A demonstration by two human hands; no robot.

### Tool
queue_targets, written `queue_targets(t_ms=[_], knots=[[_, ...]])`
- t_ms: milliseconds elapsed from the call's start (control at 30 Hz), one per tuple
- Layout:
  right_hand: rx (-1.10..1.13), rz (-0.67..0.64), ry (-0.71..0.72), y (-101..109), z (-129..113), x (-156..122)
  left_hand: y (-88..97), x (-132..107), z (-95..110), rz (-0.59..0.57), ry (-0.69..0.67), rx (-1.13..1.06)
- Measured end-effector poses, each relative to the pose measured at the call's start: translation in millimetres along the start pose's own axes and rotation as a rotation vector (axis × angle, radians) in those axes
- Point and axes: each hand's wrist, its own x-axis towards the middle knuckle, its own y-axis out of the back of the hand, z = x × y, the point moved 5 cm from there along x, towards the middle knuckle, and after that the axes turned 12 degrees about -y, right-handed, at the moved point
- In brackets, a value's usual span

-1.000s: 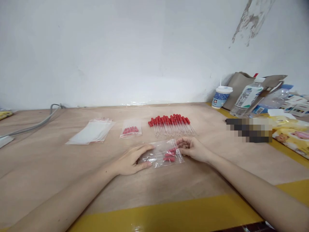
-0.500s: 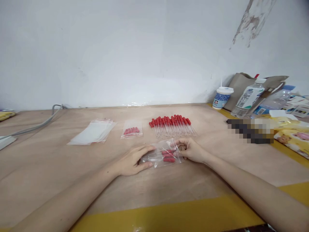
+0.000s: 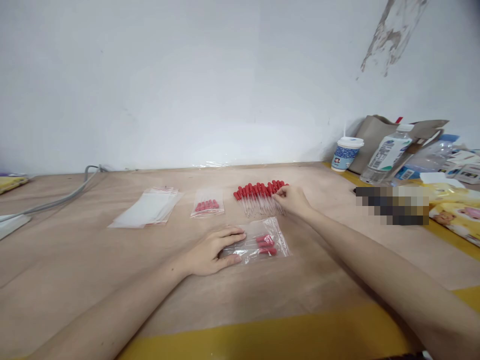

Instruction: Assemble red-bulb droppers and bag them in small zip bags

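Note:
My left hand (image 3: pixel 215 251) lies with fingers and thumb apart on the left end of a clear zip bag (image 3: pixel 249 256), pressing it against the table. Inside that bag, toward its right end, are a few red-bulbed droppers (image 3: pixel 267 241). My right hand (image 3: pixel 294 201) is at the right part of a row of droppers (image 3: pixel 257 192) with red bulbs and clear stems. Its thumb and index finger pinch together on a dropper there; the fingers partly hide it. Behind my left hand lies another zip bag (image 3: pixel 208 196) with several red-bulbed droppers in it.
A stack of flat zip bags (image 3: pixel 146 207) is at the left, near a grey cable (image 3: pixel 75 192). At the right stand a paper cup (image 3: pixel 345 154), a plastic bottle (image 3: pixel 388 155) and a grey bag (image 3: pixel 369 135). Yellow packaging (image 3: pixel 457 212) and a blurred dark object (image 3: pixel 392 205) lie nearer.
My right hand has let go of the zip bag and moved back to the row of droppers. My left hand remains on the bag, which now lies flatter.

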Motion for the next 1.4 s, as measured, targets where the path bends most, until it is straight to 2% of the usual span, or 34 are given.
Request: queue_targets(t_ms=[133,300,400,500,600,667,733,800,867,1000,1167,1300,1400], knots=[[-0.081,0.024,-0.092,-11,-15,25,0.3,0,0,0.015,-0.006,-0.010],[-0.103,0.005,-0.178,-21,-18,35,0.2,0,0,0.014,0.001,-0.017],[-0.067,-0.014,-0.195,-16,-19,33,0.4,0,0,0.011,-0.002,-0.012],[-0.007,-0.015,-0.166,-2,-18,24,0.8,0,0,0.011,-0.004,-0.007],[0.165,-0.004,-0.091,12,-9,5,0.7,0,0,0.008,0.000,-0.010],[0.545,-0.035,-0.022,18,3,-12,0.1,0,-1,0.006,0.005,-0.018],[0.785,-0.065,-0.017,18,18,-28,-0.4,0,-1,0.010,0.007,-0.025],[0.912,-0.020,-0.050,16,32,-42,-0.8,0,-2,0.016,0.002,-0.029],[0.957,-0.040,-0.060,11,36,-53,-0.8,0,-2,0.020,-0.004,-0.032],[1.006,-0.146,-0.071,-2,25,-66,-1.0,0,-3,0.007,0.009,-0.028],[1.128,-0.330,-0.210,-21,16,-76,0.2,0,-1,0.037,-0.006,-0.026],[1.182,-0.461,-0.252,-22,23,-76,1.1,-1,0,0.044,-0.014,-0.020],[1.078,-0.625,-0.243,-18,29,-75,0.6,-1,-1,0.025,-0.003,-0.007]])
